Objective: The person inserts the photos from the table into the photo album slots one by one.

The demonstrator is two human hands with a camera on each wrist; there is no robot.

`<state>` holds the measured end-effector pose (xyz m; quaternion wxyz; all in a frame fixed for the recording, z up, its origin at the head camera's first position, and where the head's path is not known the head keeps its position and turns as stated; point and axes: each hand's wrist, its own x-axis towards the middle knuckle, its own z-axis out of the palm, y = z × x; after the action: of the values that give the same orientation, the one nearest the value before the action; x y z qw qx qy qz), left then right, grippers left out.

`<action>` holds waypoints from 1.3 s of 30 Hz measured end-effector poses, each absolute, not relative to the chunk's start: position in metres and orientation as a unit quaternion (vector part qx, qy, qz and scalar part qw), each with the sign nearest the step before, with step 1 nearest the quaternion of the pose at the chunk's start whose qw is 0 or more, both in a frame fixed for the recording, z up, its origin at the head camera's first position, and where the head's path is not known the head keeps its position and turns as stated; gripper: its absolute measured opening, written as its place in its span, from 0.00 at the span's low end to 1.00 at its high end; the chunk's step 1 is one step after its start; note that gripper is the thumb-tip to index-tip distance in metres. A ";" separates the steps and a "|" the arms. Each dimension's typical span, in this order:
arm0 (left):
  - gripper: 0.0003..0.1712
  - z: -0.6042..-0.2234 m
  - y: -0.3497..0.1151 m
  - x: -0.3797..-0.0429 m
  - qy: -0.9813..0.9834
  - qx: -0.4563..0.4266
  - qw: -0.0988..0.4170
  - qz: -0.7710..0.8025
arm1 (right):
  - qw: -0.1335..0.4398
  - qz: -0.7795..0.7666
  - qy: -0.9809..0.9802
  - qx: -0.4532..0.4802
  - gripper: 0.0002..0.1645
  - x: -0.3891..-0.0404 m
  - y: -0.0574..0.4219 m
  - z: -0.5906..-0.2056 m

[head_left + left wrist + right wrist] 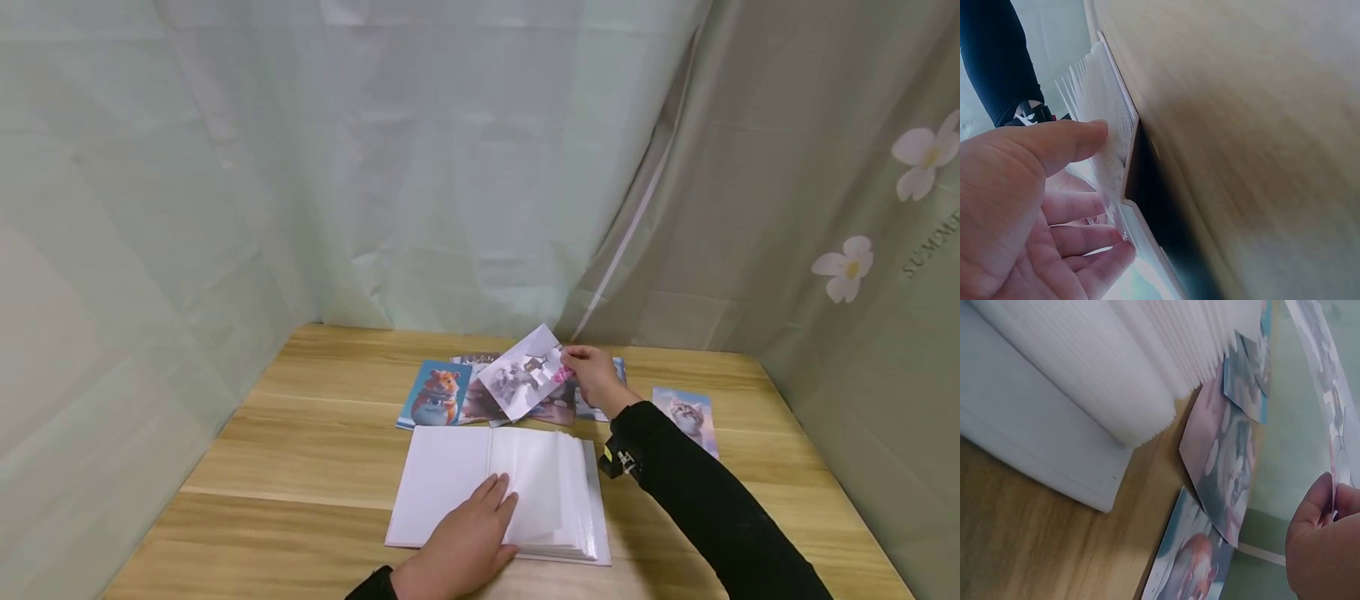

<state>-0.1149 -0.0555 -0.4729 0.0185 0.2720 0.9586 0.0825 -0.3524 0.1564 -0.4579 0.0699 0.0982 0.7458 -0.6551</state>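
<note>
A white photo album (450,467) lies open on the wooden table, its clear-pocket pages stacked on the right side. My left hand (468,533) rests flat across the album near its fold, fingers extended; in the left wrist view the thumb (1079,140) lies along the page edges. Beyond the album, my right hand (596,375) pinches one edge of a picture card (517,383) between thumb and fingers. That card is raised and tilted above other pictures, and shows a grey animal and pink flowers. In the right wrist view the same card (1329,375) appears nearly edge-on.
Several picture cards lie behind the album, among them a hamster card (435,396) on the left. A kitten card (686,421) lies to the right, partly covered by my right sleeve (697,483). Pale curtains (450,167) surround the table (285,467).
</note>
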 end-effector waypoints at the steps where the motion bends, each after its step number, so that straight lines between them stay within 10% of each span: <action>1: 0.35 -0.473 -0.055 -0.115 0.959 0.271 0.020 0.081 | 0.067 -0.656 0.745 0.100 0.17 -0.353 0.156 -0.459; 39: 0.35 -0.474 -0.056 -0.114 0.958 0.273 0.011 0.087 | 0.098 -0.622 0.772 0.089 0.16 -0.351 0.160 -0.467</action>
<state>-0.1141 -0.0558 -0.4739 0.0105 0.2733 0.9579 0.0871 -0.3510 0.1599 -0.4668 0.0983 0.0889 0.7716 -0.6221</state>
